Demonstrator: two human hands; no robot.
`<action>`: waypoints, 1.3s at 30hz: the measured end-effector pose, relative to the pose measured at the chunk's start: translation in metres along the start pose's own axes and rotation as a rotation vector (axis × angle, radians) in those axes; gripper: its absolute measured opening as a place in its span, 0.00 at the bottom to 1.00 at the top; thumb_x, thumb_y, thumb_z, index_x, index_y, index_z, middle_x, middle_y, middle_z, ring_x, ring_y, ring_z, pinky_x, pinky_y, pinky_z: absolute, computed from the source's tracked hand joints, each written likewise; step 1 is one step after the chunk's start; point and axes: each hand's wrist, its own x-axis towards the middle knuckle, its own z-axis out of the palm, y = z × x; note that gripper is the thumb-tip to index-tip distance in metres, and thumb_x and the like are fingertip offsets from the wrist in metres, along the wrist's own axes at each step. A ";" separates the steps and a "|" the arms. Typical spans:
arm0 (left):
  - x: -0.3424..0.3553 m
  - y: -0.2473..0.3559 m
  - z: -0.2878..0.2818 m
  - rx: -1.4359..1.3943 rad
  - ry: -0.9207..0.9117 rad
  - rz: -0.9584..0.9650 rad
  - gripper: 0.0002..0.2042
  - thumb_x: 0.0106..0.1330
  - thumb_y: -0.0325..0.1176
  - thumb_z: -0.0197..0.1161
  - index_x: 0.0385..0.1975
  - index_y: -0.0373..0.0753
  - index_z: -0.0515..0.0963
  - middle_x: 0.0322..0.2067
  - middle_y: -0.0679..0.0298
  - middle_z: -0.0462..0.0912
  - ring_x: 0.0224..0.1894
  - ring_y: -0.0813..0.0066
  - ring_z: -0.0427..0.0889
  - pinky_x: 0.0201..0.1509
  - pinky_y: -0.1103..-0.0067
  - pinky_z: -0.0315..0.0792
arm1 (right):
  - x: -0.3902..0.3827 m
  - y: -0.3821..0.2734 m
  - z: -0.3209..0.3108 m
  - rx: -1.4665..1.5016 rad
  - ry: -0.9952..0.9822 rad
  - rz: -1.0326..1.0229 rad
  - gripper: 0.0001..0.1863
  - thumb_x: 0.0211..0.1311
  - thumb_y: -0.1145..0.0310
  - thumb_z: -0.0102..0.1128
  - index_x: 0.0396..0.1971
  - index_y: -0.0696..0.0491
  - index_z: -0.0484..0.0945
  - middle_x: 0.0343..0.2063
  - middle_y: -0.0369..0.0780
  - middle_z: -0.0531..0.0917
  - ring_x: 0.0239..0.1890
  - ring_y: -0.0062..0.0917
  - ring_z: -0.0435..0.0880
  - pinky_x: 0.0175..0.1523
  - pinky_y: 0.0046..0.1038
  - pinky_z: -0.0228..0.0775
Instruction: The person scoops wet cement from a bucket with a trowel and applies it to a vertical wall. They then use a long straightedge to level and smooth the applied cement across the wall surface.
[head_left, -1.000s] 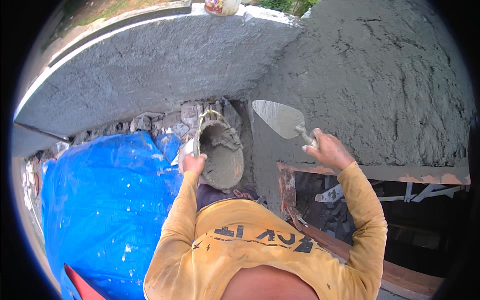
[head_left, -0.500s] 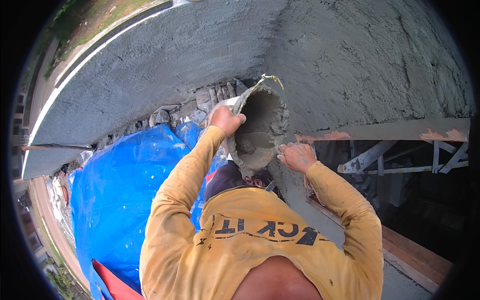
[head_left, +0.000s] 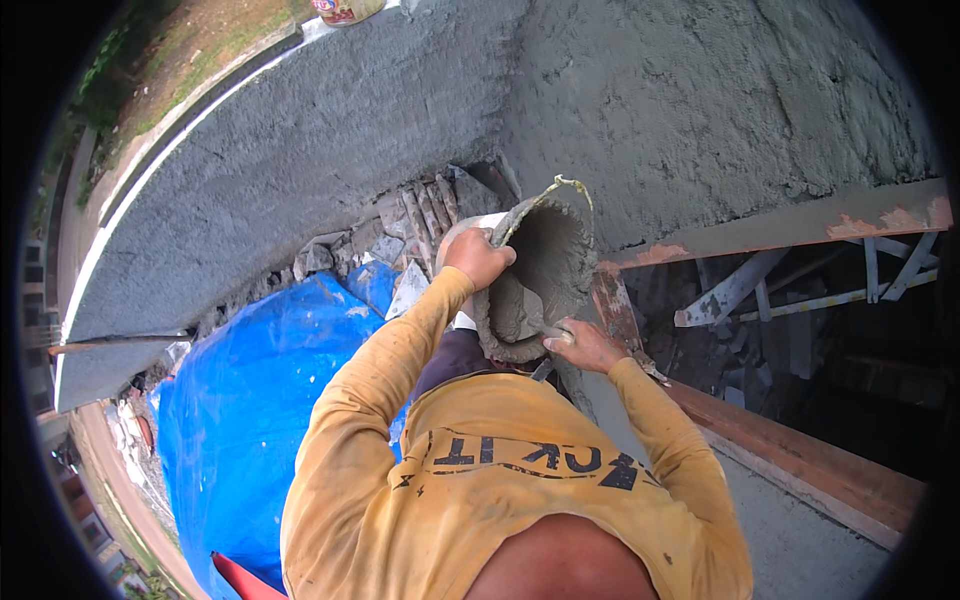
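A mortar-crusted bucket [head_left: 557, 240] is tilted in front of me, its mouth facing up toward me and a yellowish rope handle at its far rim. My left hand [head_left: 480, 257] is closed around the bucket's left rim. By the near right rim, my right hand [head_left: 588, 346] is closed on the handle of a trowel [head_left: 517, 308]. The trowel's mortar-coated blade reaches into the bucket, against grey mortar at the lower left inside. Part of the bucket's outside is hidden by my left hand.
Freshly rendered grey walls [head_left: 690, 120] meet in a corner ahead. Rubble and a blue tarp [head_left: 265, 410] lie to my left. On my right, a reddish-brown beam [head_left: 800, 460] borders a dark opening with a pale truss [head_left: 735, 290]. A can [head_left: 345, 10] stands on the wall top.
The bucket's mouth has turned and looks narrower. My right hand has come nearer to the bucket, and the trowel blade now shows plainly inside. The view has shifted, bringing the can into sight.
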 end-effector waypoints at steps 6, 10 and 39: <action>0.005 -0.017 -0.005 -0.120 -0.026 -0.054 0.18 0.42 0.41 0.64 0.24 0.29 0.79 0.23 0.48 0.80 0.28 0.58 0.81 0.37 0.70 0.73 | -0.010 0.027 -0.006 -0.170 0.218 0.118 0.22 0.51 0.58 0.60 0.41 0.59 0.76 0.36 0.52 0.81 0.40 0.47 0.79 0.44 0.40 0.70; 0.013 -0.036 -0.001 -0.079 0.022 -0.102 0.23 0.43 0.47 0.61 0.28 0.29 0.80 0.29 0.42 0.80 0.36 0.49 0.80 0.47 0.67 0.70 | -0.018 -0.003 -0.050 -0.044 0.366 0.141 0.20 0.49 0.59 0.61 0.38 0.59 0.76 0.32 0.52 0.81 0.38 0.46 0.80 0.42 0.41 0.70; 0.052 -0.177 -0.023 -0.191 0.136 -0.251 0.28 0.55 0.51 0.62 0.44 0.30 0.76 0.40 0.46 0.80 0.45 0.52 0.78 0.47 0.65 0.71 | -0.327 -0.341 -0.544 0.287 1.608 -0.920 0.16 0.62 0.57 0.53 0.38 0.55 0.74 0.22 0.34 0.74 0.17 0.15 0.73 0.18 0.15 0.64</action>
